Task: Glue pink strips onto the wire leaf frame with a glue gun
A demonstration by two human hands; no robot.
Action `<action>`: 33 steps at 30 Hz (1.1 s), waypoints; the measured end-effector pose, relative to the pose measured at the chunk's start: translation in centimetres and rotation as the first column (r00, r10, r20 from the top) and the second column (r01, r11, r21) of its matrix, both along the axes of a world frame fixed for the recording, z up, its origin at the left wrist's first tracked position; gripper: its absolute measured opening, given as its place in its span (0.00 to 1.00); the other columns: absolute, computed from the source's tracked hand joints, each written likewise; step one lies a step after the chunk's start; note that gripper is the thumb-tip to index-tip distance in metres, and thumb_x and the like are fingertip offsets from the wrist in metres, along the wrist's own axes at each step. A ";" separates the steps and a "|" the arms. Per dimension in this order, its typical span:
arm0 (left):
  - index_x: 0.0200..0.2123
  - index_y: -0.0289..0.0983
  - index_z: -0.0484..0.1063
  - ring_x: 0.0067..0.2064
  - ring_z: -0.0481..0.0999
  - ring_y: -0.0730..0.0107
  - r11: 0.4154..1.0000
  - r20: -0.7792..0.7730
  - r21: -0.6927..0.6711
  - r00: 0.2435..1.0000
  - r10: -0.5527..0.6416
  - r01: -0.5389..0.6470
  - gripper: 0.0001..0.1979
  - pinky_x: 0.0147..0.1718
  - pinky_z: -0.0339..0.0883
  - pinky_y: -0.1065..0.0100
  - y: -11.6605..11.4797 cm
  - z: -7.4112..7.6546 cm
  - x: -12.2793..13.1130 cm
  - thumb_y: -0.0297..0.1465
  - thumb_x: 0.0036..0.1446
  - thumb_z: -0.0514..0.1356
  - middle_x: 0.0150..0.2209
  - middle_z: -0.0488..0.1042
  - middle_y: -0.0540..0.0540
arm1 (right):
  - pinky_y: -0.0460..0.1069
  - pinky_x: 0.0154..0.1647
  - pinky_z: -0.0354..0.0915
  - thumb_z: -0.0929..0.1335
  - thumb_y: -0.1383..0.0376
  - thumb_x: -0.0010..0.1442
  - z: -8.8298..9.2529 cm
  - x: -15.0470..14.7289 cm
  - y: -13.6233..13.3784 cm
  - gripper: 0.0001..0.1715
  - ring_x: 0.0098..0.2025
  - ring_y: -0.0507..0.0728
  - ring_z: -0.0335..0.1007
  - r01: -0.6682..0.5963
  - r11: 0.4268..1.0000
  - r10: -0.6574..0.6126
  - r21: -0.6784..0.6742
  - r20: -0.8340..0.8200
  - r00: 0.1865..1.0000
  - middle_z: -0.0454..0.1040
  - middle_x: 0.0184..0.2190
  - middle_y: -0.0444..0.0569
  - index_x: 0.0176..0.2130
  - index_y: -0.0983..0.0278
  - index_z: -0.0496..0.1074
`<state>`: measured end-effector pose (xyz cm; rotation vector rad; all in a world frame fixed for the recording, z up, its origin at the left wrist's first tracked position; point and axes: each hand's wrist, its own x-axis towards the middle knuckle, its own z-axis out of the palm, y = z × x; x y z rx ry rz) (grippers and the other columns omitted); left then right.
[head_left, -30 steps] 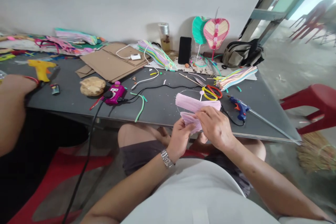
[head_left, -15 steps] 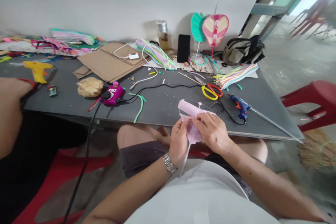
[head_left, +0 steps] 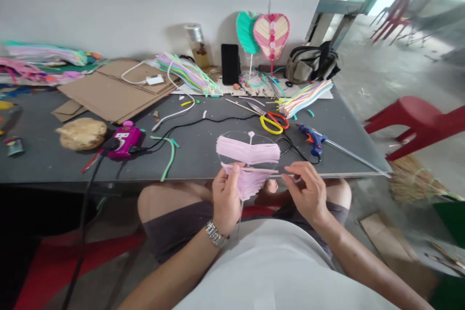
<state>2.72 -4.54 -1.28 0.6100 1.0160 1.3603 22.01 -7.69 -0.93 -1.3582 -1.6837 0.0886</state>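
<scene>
A lilac-pink fan made of pipe-cleaner strips on a thin wire frame is in my left hand. The thumb presses on its left edge, with the white stick pointing down towards my lap. Two bands of strips fill parts of the frame, and a gap lies between them. One loose-looking pink strip crosses that gap and sticks out to the right. Just beyond its end is my right hand, fingers curved and thumb apart, with nothing visible between them. A small pink ball tops the frame.
Scissors, a blue glue gun and a pipe-cleaner bundle lie to the right. Leftward are a magenta power box, a tan lump and cardboard. Finished fans and a phone stand behind.
My right hand has come off the fan and moved right, its fingers parting. The fan now lies more fully in sight in my left hand. The view has turned to the right.
</scene>
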 end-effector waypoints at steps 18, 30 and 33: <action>0.38 0.38 0.78 0.35 0.83 0.62 0.999 -0.106 0.039 0.994 0.013 -0.009 0.18 0.36 0.75 0.65 -0.7 -0.1 0.3 0.47 0.57 0.68 0.32 0.83 0.46 | 0.48 0.31 0.63 0.68 0.61 0.67 -0.7 -1.2 0.1 0.08 0.28 0.52 0.67 -0.096 0.969 0.027 -0.229 -0.290 0.957 0.76 0.31 0.46 0.35 0.60 0.75; 0.33 0.38 0.75 0.32 0.77 0.69 0.999 -0.114 0.046 0.993 -0.021 0.027 0.14 0.33 0.71 0.70 -0.7 0.4 0.4 0.38 0.49 0.74 0.31 0.79 0.49 | 0.46 0.22 0.60 0.75 0.53 0.56 -0.2 -1.6 0.8 0.17 0.21 0.50 0.63 -0.240 0.855 -0.194 -0.459 -0.713 0.673 0.71 0.19 0.41 0.33 0.63 0.75; 0.32 0.38 0.75 0.30 0.75 0.71 0.999 -0.071 0.043 0.997 -0.029 0.032 0.13 0.30 0.70 0.71 -0.7 0.4 0.4 0.37 0.49 0.73 0.31 0.78 0.50 | 0.44 0.19 0.56 0.78 0.51 0.50 0.0 -1.8 1.0 0.21 0.19 0.48 0.61 -0.361 0.813 -0.236 -0.457 -0.825 0.514 0.74 0.20 0.43 0.30 0.64 0.75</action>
